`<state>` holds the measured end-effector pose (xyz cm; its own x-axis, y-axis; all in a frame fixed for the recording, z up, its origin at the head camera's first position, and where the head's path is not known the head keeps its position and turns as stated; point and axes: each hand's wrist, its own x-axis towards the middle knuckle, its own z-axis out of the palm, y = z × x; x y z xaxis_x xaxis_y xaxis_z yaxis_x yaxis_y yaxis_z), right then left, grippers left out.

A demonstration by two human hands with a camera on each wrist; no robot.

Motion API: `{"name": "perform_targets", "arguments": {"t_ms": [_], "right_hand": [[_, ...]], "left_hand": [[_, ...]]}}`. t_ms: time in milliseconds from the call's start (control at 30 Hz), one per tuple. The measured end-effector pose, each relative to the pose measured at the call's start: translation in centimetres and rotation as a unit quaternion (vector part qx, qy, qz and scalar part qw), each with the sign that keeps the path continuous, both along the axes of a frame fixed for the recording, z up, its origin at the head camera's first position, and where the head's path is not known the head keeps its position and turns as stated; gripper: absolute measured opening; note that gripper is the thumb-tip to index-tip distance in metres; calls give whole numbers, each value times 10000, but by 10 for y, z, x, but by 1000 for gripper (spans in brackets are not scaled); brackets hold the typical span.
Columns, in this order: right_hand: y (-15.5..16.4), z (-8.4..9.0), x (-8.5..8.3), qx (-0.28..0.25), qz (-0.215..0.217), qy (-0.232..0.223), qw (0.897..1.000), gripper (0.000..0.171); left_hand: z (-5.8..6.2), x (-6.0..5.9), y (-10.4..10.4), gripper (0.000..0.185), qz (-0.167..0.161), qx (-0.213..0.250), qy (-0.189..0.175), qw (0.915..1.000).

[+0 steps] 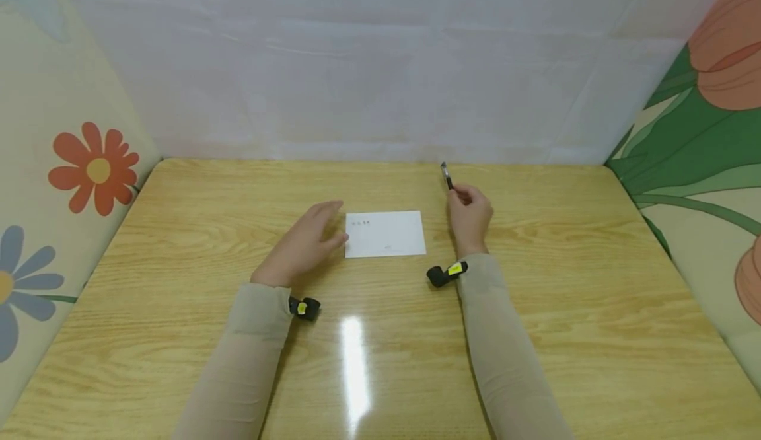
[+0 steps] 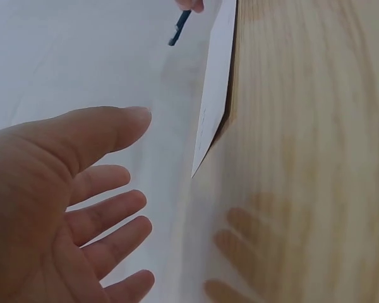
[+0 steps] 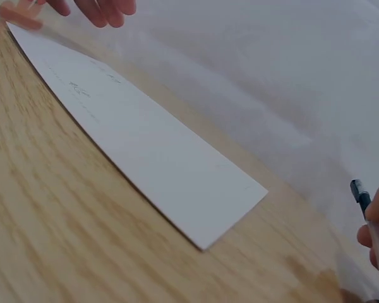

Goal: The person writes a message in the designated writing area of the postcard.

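A white envelope-like sheet (image 1: 389,235) lies flat on the table, with small marks near its upper left corner and lower edge. Just left of it is my left hand (image 1: 300,245), fingers spread and thumb tip beside the sheet's left edge. In the left wrist view that hand (image 2: 38,183) holds nothing, its thumb apart from the fingers. My right hand (image 1: 471,219), to the right of the sheet, pinches a pen (image 1: 446,174) whose dark, clipped end points away from me. A clear barrel on the pen (image 3: 361,194) shows in the right wrist view.
The wood-grain table (image 1: 571,281) reflects a bright streak of light near the front. A white cloth (image 1: 380,63) hangs behind it, and flower-patterned panels (image 1: 36,162) stand at both sides. Each wrist carries a small black camera (image 1: 438,276).
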<state>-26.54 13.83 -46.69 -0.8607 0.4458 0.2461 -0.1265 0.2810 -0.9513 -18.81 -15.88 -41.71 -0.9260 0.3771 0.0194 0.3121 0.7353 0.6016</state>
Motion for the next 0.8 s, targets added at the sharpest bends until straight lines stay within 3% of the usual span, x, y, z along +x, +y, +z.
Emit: {"name": "perform_targets", "arguments": {"t_ms": [800], "right_hand": [[1, -2, -4, 1275, 110, -304, 9913, 14]], "left_hand": [[-4, -5, -5, 55, 683, 601, -72, 9958]]}}
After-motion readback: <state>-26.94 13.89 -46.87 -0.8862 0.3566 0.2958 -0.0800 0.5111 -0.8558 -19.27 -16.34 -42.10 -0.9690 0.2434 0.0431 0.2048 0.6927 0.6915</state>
